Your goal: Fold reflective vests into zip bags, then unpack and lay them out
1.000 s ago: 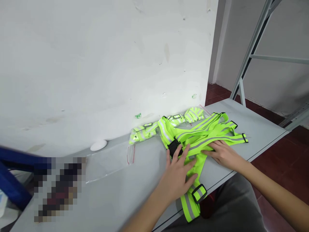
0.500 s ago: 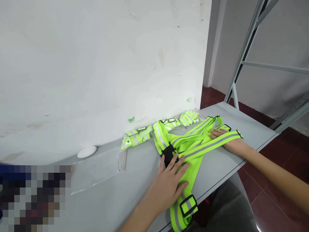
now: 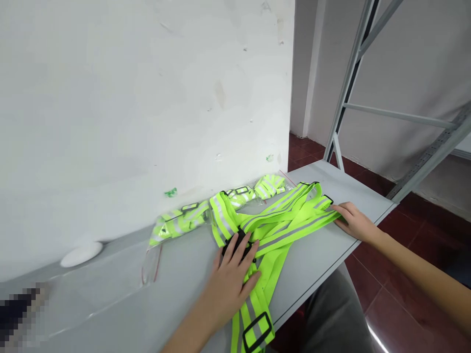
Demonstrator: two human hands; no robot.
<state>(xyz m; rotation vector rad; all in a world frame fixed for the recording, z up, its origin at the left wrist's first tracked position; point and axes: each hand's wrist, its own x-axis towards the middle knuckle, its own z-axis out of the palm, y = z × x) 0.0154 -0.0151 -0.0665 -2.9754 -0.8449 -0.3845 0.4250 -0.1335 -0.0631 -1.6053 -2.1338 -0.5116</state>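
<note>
L hand (image 3: 230, 283) splayed on 1 hi-vis harness (image 3: 294, 235); R hand (image 3: 353, 223) pinching strap end (image 3: 329, 216); 3 bagged bundles (image 3: 270, 186).

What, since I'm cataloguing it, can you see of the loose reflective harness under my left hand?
The reflective harness is neon yellow-green, woven-looking webbing with grey stripes, plus black, plastic-looking fittings, including a buckle and a rectangular slider. It lies loosely spread on the grey table, straps crossing, its near end reaching the picture's bottom edge. The left hand lies spread on it, partly covering the buckle; the right hand touches a strap's end.
</note>
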